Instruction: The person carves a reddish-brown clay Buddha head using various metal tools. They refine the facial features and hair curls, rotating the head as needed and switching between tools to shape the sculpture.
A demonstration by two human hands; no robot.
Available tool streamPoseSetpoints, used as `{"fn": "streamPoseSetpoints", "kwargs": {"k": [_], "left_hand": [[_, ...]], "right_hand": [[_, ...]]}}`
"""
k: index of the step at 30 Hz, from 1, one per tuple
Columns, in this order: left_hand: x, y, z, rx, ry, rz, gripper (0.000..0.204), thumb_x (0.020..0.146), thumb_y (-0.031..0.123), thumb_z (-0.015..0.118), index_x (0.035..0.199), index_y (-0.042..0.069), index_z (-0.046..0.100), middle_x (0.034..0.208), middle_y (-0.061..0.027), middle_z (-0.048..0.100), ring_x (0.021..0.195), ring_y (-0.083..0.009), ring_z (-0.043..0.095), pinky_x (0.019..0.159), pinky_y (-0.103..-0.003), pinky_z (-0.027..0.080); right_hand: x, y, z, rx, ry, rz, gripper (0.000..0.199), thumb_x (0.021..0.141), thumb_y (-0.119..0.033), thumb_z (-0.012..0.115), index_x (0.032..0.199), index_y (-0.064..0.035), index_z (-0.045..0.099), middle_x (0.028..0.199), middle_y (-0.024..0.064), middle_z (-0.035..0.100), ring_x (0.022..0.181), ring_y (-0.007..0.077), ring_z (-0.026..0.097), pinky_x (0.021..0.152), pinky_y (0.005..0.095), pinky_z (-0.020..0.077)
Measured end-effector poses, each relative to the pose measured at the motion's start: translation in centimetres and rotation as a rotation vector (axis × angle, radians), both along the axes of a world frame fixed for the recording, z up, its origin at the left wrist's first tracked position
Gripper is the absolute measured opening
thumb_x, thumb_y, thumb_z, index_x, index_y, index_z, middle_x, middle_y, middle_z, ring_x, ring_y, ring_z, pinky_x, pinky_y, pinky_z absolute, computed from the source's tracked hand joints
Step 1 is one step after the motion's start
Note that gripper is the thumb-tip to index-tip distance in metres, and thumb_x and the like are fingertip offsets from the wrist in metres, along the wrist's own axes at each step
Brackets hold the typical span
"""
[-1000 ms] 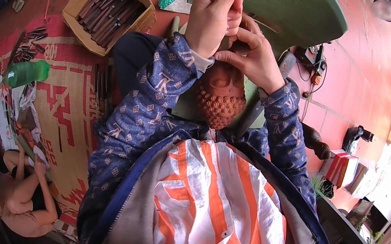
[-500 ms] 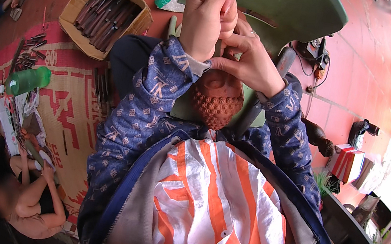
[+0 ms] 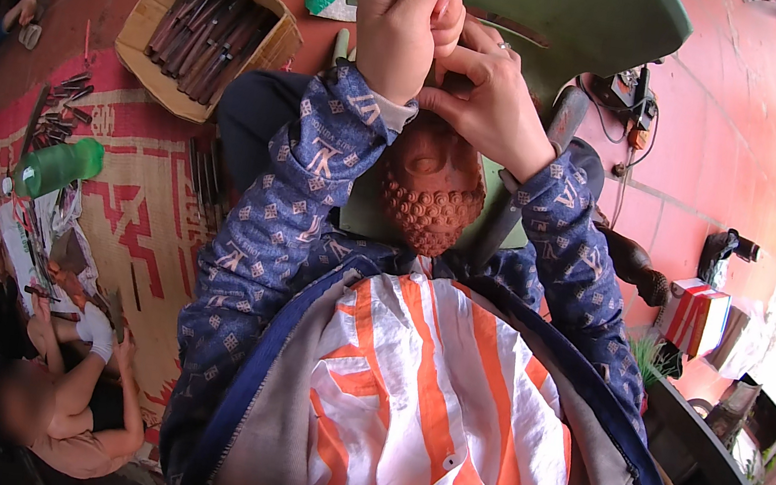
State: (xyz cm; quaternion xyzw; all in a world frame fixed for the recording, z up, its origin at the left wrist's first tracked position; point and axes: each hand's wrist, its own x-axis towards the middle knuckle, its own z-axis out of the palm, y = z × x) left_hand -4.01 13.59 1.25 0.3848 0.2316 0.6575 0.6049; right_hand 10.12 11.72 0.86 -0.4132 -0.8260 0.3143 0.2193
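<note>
The carved wooden head [image 3: 430,194] is reddish-brown, with small round bumps like curls on its lower part, and it rests on the person's lap against a green plastic chair [image 3: 544,5].

In the head view, the left hand [image 3: 406,19] is closed in a fist just above the carving. It seems to grip something thin, but I cannot tell what, because the fingers hide it. The right hand [image 3: 495,98] lies beside it, with fingers bent and pressing on the top of the carving.

I think the carving could slip off the lap, because both hands press on its top only and nothing holds it from below. A hard push may also slide onto the fingers of the right hand, which are touching the left fist.

To the left of the left hand, well apart, a cardboard box [image 3: 203,34] of dark sticks stands on the floor.
</note>
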Motion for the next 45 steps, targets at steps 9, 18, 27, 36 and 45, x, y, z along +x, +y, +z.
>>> {"fn": "streamPoseSetpoints", "kwargs": {"k": [9, 18, 27, 36, 45], "left_hand": [[-0.2, -0.9, -0.1, -0.081, -0.057, -0.021, 0.045, 0.102, 0.046, 0.037, 0.071, 0.012, 0.037, 0.056, 0.0036, 0.026, 0.045, -0.0056, 0.020, 0.039, -0.023, 0.016], [0.0, -1.0, 0.0, -0.134, -0.064, 0.019, 0.044, 0.102, 0.043, 0.039, 0.072, 0.011, 0.036, 0.055, 0.0032, 0.026, 0.045, -0.0058, 0.019, 0.039, -0.024, 0.016], [1.0, -1.1, 0.6, -0.124, 0.067, 0.108, 0.042, 0.104, 0.037, 0.038, 0.072, 0.011, 0.037, 0.056, 0.0027, 0.030, 0.045, -0.0051, 0.021, 0.039, -0.023, 0.016], [1.7, -1.8, 0.5, -0.064, 0.209, 0.136, 0.041, 0.104, 0.036, 0.038, 0.072, 0.010, 0.038, 0.058, 0.0027, 0.032, 0.047, -0.0046, 0.024, 0.040, -0.023, 0.018], [2.0, -2.4, 1.0, -0.147, 0.173, 0.125, 0.042, 0.104, 0.036, 0.039, 0.071, 0.010, 0.037, 0.058, 0.0022, 0.033, 0.047, -0.0047, 0.026, 0.041, -0.022, 0.019]], "right_hand": [[-0.2, -0.7, 0.0, 0.082, 0.042, 0.005, 0.028, 0.067, -0.028, 0.081, 0.080, -0.0113, 0.063, 0.110, 0.0090, 0.054, 0.111, 0.0308, 0.048, 0.089, 0.0487, 0.0318], [0.0, -0.9, 0.5, -0.030, -0.092, 0.002, 0.029, 0.069, -0.030, 0.080, 0.079, -0.0099, 0.062, 0.113, 0.0080, 0.054, 0.115, 0.0299, 0.048, 0.097, 0.0504, 0.0292], [0.4, -0.4, -1.0, 0.019, 0.106, 0.040, 0.036, 0.071, -0.031, 0.081, 0.097, -0.0094, 0.066, 0.112, 0.0091, 0.053, 0.113, 0.0311, 0.049, 0.101, 0.0515, 0.0297], [1.1, -0.9, -1.7, -0.004, 0.201, 0.071, 0.037, 0.070, -0.033, 0.082, 0.090, -0.0068, 0.065, 0.124, 0.0120, 0.051, 0.122, 0.0332, 0.044, 0.107, 0.0486, 0.0262], [1.5, -1.3, -1.4, 0.026, 0.217, 0.096, 0.032, 0.069, -0.027, 0.082, 0.084, -0.0071, 0.063, 0.122, 0.0114, 0.054, 0.121, 0.0309, 0.045, 0.106, 0.0451, 0.0258]]}}
